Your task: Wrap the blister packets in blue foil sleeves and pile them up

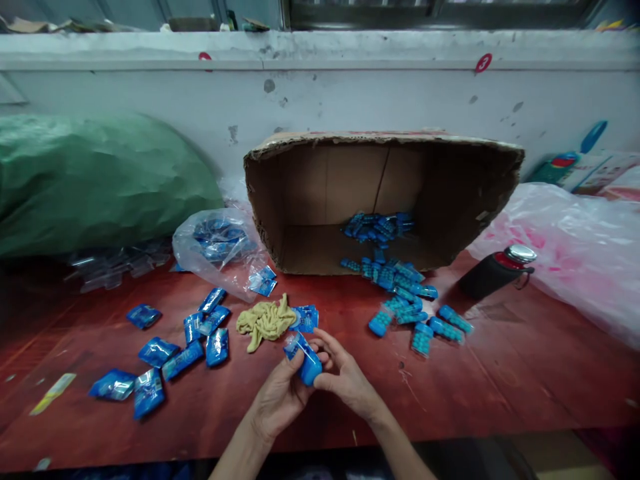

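My left hand (283,397) is closed around a small blue bottle in a printed plastic wrapper (307,363). My right hand (347,380) grips its lower right end with thumb and fingers. The bottle is tilted above the table's near middle. Just beyond it lie a crumpled yellowish cloth (267,321) and flat blue printed wrappers (307,318). Several wrapped blue packs (183,360) are scattered to the left. On the right, several small clear bottles with blue beads and caps (423,339) spread out of a cardboard box (310,257) lying on its side.
Behind the packs, a clear plastic bag (200,227) contains more blue wrappers. A large green sack (100,180) is at the back left. A dark flask (493,273) stands on the red table (500,380), before a pink-and-white plastic bag (565,247). A yellow-and-white strip (53,393) lies far left.
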### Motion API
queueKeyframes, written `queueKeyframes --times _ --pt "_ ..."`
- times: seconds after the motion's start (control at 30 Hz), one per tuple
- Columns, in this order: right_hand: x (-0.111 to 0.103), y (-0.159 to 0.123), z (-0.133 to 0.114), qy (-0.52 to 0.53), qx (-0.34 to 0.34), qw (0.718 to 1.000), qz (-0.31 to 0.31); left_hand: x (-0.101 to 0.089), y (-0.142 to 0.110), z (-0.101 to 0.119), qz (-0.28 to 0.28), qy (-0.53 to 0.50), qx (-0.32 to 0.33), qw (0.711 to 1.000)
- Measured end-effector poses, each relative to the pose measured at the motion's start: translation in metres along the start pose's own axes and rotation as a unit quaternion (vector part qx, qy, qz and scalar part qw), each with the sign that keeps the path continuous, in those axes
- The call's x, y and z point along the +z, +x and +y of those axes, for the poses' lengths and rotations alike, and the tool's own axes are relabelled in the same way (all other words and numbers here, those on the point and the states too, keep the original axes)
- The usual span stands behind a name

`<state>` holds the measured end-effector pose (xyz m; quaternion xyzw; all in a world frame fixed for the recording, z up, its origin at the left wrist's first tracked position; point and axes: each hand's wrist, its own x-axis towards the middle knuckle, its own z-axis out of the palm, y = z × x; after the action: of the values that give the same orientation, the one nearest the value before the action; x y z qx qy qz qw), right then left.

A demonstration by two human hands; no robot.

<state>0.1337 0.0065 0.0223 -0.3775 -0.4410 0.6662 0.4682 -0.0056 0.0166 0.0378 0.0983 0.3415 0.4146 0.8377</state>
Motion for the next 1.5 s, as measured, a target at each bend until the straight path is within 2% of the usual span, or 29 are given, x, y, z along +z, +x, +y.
queueKeyframes --times 0.23,0.37,0.57,0.63,0.8,0.93,1.1,1.23,1.4,1.5 --pt "0.004 0.002 -0.017 0.045 0.033 0.998 -0.038 -0.004 -0.003 0.002 -0.030 0.006 -0.004 1.000" --pt "0.003 0.003 -0.015 0.050 0.034 0.997 -0.053 -0.003 -0.002 -0.005 0.011 -0.006 0.010 1.000" --pt "0.001 0.000 -0.007 0.010 -0.013 1.000 -0.027 0.008 -0.003 -0.017 0.086 0.006 0.022 0.996" --pt "-0.001 -0.001 -0.006 0.014 -0.020 0.999 -0.023 0.011 -0.005 -0.016 0.075 0.021 0.029 0.997" --pt "-0.008 -0.001 -0.003 0.056 -0.008 0.998 -0.035 0.012 -0.013 -0.010 -0.013 0.029 -0.004 0.999" --pt "-0.005 0.001 0.000 0.090 0.002 0.994 -0.053 0.009 -0.014 -0.016 0.009 0.019 0.012 1.000" --pt "0.001 -0.001 0.002 0.081 0.004 0.997 -0.018 0.010 -0.013 -0.025 0.048 -0.002 0.031 0.998" --pt "0.000 -0.002 0.007 0.034 -0.004 0.999 0.019 0.009 -0.013 -0.026 0.036 -0.014 0.019 0.999" --pt "0.002 -0.001 0.015 0.032 0.025 0.999 0.014 0.009 -0.014 -0.030 -0.001 -0.037 0.016 0.999" --pt "0.004 0.001 0.015 0.001 0.012 1.000 -0.001 0.004 -0.016 -0.014 0.007 -0.055 0.021 0.998"
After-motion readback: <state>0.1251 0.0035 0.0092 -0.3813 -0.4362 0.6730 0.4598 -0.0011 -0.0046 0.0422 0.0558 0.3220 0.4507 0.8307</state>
